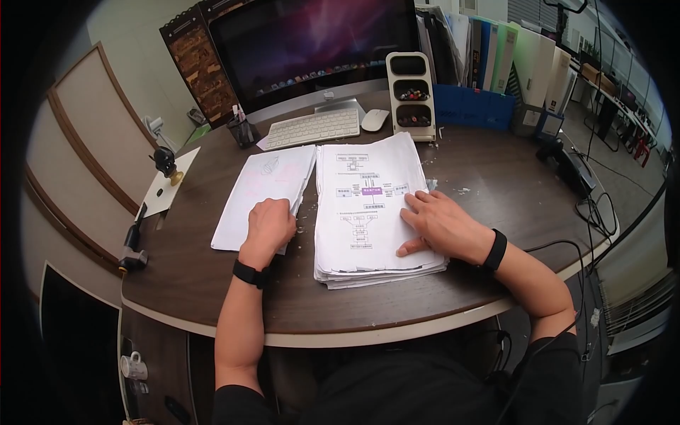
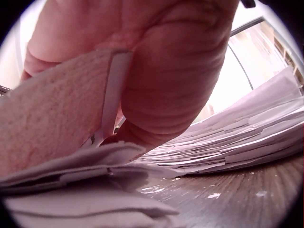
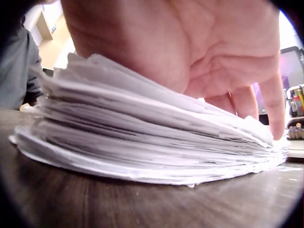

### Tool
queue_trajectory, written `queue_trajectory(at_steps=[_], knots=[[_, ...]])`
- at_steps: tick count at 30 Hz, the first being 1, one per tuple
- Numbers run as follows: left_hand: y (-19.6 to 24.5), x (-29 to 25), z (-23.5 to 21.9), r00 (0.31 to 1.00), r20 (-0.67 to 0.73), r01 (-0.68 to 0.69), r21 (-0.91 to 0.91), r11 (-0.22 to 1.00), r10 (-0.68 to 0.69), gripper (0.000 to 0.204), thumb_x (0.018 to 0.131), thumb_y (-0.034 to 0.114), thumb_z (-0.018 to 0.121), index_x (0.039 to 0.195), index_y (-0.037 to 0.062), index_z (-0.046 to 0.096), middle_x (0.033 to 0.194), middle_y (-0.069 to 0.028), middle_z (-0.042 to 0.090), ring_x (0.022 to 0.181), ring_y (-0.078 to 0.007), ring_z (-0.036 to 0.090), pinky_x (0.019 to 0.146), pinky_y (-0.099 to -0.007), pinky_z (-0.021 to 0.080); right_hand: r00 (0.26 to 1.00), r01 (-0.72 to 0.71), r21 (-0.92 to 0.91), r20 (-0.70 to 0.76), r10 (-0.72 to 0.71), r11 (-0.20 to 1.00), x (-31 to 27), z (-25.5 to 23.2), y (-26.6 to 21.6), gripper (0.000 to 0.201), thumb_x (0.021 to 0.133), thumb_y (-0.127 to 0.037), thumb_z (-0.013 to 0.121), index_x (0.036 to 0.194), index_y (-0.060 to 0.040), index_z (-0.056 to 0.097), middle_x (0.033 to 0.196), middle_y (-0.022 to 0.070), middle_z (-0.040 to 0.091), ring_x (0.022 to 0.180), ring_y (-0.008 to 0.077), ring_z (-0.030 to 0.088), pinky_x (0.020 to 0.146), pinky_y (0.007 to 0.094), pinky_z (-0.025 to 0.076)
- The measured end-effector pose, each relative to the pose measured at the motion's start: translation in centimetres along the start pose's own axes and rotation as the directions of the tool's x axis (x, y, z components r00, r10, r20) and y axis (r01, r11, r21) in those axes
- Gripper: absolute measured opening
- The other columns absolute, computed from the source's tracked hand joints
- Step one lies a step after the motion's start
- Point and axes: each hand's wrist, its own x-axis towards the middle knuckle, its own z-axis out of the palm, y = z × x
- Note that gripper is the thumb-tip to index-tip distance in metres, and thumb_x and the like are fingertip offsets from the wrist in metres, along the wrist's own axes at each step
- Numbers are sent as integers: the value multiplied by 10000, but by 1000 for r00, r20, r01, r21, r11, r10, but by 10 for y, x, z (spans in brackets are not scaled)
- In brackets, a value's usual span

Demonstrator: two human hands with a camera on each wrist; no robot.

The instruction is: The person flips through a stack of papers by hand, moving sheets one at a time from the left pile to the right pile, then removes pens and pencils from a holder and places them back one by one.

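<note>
My left hand [image 1: 269,225], fingers curled, rests at the right edge of a thinner stack of paper [image 1: 237,205] with faint drawings on its top sheet. In the left wrist view its thumb and palm are around a tan, grainy, flat-faced piece [image 2: 57,107] with a pale edge; I cannot tell its kind, and the hand hides it in the head view. My right hand [image 1: 446,225] lies with spread fingers on the right side of a thick stack of printed sheets [image 1: 354,227]. Its top sheet bears box diagrams, one box purple. The stack's worn sheet edges [image 3: 142,137] show under the palm.
Behind the stacks are a keyboard [image 1: 312,129], a mouse [image 1: 375,120], a pen cup [image 1: 244,132], a monitor [image 1: 312,49] and a white organizer [image 1: 411,95]. Folders [image 1: 489,64] stand at back right, by a phone [image 1: 567,166] and cables. Paper scraps dot the brown desk [image 1: 283,304].
</note>
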Motion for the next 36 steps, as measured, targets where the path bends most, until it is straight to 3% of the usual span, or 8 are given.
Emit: queue_trajectory(at_steps=[14, 20, 22, 36], knots=[[0, -1, 1, 1000, -21, -19, 0, 1000, 19, 169, 781, 121, 572, 768, -27, 652, 775, -282, 651, 771, -466, 645, 747, -541, 516, 1000, -11, 16, 12, 10, 1000, 1, -1, 0, 666, 813, -611, 629, 834, 54, 632, 955, 200, 616, 981, 326, 613, 790, 403, 518], [1, -1, -1, 1000, -12, -19, 6, 1000, 20, 171, 782, 122, 572, 770, -29, 652, 781, -284, 652, 774, -469, 644, 750, -541, 516, 1000, -8, 5, 11, 8, 1000, 1, -3, -1, 676, 816, -613, 624, 833, 63, 636, 957, 204, 618, 988, 328, 613, 800, 408, 516], [2, -1, -1, 1000, -17, -23, -4, 1000, 23, 174, 783, 123, 570, 771, -31, 651, 781, -285, 652, 773, -470, 644, 752, -541, 516, 984, -78, 31, 163, 72, 996, 3, -9, -3, 700, 828, -605, 612, 975, 79, 618, 1100, 231, 593, 1088, 362, 583, 893, 431, 498], [2, -2, -2, 1000, -2, -18, 7, 1000, 18, 177, 788, 128, 572, 782, -28, 656, 790, -286, 655, 779, -468, 647, 753, -536, 519, 980, -84, 29, 186, 78, 996, 4, -11, -4, 726, 827, -618, 598, 994, 88, 621, 1135, 245, 591, 1109, 364, 581, 915, 439, 493]])
